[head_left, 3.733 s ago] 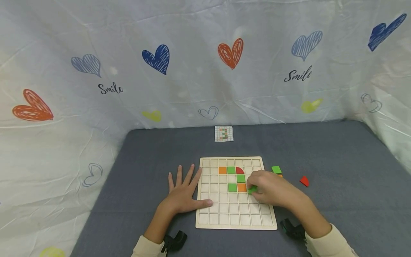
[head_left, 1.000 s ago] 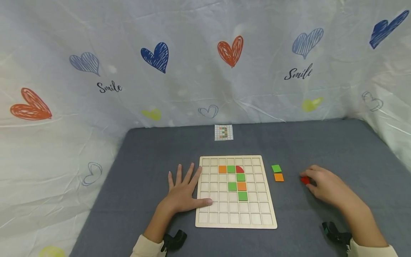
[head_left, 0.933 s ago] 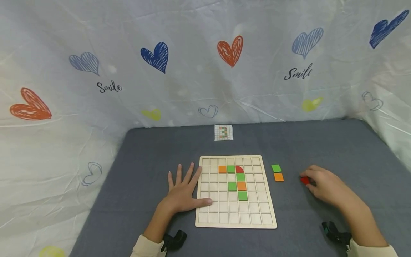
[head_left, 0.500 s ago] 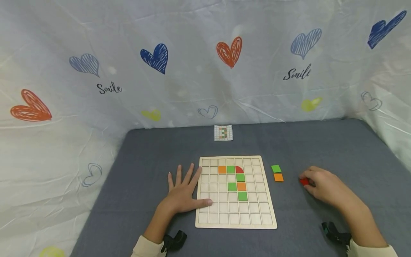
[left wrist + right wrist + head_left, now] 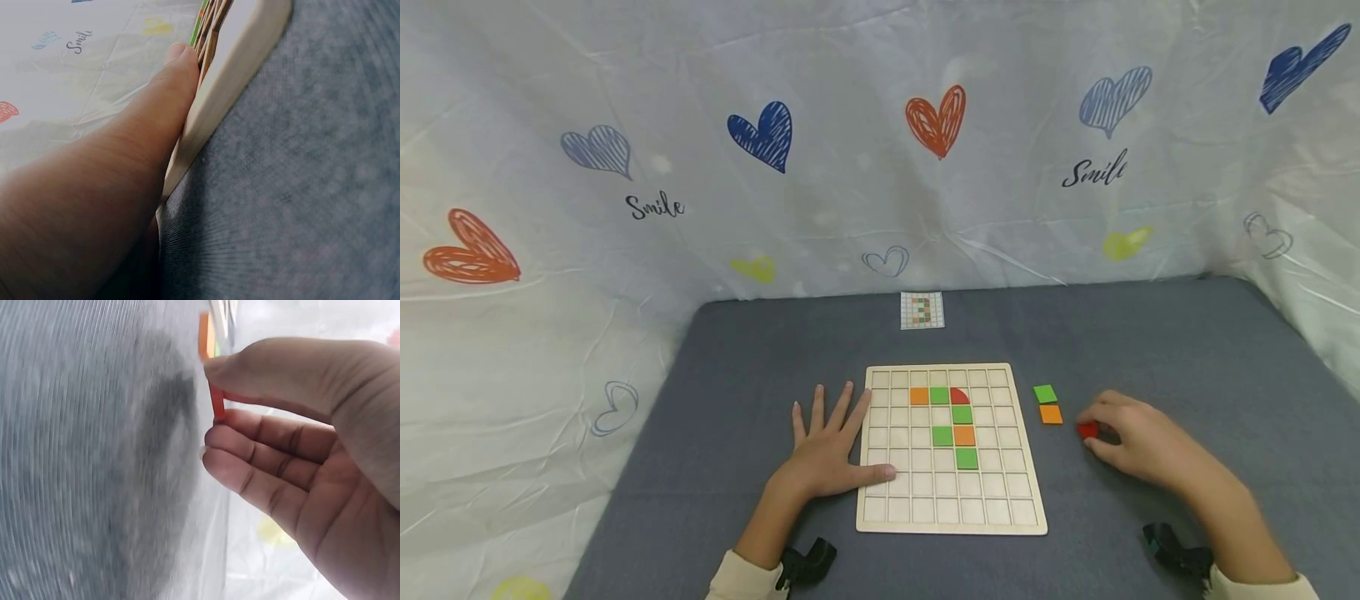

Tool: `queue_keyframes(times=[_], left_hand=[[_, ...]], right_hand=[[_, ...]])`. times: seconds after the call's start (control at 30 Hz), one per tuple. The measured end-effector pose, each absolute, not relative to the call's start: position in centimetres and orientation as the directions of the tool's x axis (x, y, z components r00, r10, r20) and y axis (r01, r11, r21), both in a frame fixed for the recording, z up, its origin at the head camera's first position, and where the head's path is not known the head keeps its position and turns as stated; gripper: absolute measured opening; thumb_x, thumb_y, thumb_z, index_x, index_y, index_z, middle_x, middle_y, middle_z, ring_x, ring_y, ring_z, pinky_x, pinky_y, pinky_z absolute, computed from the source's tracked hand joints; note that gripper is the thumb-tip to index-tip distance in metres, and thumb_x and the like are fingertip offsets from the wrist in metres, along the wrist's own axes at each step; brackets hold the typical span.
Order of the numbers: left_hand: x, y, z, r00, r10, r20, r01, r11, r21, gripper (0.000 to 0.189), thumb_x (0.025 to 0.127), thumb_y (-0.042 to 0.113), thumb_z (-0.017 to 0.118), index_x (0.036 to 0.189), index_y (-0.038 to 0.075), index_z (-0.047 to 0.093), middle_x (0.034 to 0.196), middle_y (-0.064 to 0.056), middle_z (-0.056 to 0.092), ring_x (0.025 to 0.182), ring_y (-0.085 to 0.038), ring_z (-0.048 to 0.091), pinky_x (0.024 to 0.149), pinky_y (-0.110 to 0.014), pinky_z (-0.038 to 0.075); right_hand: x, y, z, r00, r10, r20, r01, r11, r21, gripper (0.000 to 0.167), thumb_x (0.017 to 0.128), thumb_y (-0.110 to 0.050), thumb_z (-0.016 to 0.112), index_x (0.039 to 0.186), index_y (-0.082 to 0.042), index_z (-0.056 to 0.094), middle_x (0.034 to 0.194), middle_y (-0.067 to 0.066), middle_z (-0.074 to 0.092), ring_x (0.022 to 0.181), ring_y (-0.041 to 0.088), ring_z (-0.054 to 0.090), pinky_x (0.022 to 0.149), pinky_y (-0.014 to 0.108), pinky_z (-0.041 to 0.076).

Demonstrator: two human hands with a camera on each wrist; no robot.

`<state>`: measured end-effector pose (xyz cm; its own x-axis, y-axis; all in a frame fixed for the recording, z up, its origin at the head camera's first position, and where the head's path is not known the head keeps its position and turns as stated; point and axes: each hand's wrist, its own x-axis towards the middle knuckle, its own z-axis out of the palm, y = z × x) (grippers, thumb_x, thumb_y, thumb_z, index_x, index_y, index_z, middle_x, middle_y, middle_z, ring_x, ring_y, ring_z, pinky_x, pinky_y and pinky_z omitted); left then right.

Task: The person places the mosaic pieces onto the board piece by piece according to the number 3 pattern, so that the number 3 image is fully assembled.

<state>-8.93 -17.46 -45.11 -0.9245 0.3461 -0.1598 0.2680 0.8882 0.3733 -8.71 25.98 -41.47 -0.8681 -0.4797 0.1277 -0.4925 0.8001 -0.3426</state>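
Observation:
My right hand [image 5: 1131,437] pinches a red tile [image 5: 1087,429] between thumb and fingertips, to the right of the board; the right wrist view shows the red tile [image 5: 217,401] edge-on. My left hand [image 5: 827,458] lies flat with spread fingers along the left side of the wooden grid board [image 5: 917,521], its thumb over the board's edge. In the board's cells sit several tiles: an orange square [image 5: 919,396], green squares such as this green tile [image 5: 967,458], another orange square [image 5: 964,436] and a red quarter-circle [image 5: 958,396].
Between board and right hand lie a loose green tile [image 5: 1045,393] and a loose orange tile [image 5: 1051,414]. A small pattern card [image 5: 922,311] lies at the back of the grey-covered table [image 5: 760,350]. A white curtain with printed hearts hangs behind.
The right hand first left a green tile in the board's fourth row, then moved right and took hold of the red tile. Now it shifts left with it. The left hand stays put.

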Motion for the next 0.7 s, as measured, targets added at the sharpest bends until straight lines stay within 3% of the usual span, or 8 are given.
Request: queue_keyframes(times=[0.47, 0.7], left_hand=[[-8.9, -17.2, -44.5, -0.921, 0.327, -0.213, 0.244, 0.908, 0.340, 0.114, 0.076, 0.085, 0.058, 0.163, 0.030, 0.010, 0.168, -0.004, -0.001, 0.147, -0.042, -0.019, 0.107, -0.070, -0.016], [-8.9, -17.2, -44.4, -0.919, 0.328, -0.217, 0.242, 0.907, 0.346, 0.114, 0.076, 0.084, 0.059, 0.163, 0.029, 0.010, 0.168, -0.005, -0.001, 0.147, -0.043, -0.019, 0.107, -0.070, -0.016]], right_hand=[[-7.2, 21.9, -41.2, -0.769, -0.598, 0.227, -0.635, 0.673, -0.379, 0.024, 0.076, -0.005, 0.085, 0.095, -0.014, 0.075, 0.098, -0.012, 0.058, 0.085, 0.008, 0.058, 0.071, 0.031, 0.053], [-6.5, 19.9, -41.1, -0.734, -0.647, 0.208, -0.667, 0.628, -0.401, 0.020, 0.078, -0.007, 0.084, 0.096, -0.013, 0.075, 0.096, -0.011, 0.057, 0.083, 0.006, 0.055, 0.069, 0.026, 0.052]])
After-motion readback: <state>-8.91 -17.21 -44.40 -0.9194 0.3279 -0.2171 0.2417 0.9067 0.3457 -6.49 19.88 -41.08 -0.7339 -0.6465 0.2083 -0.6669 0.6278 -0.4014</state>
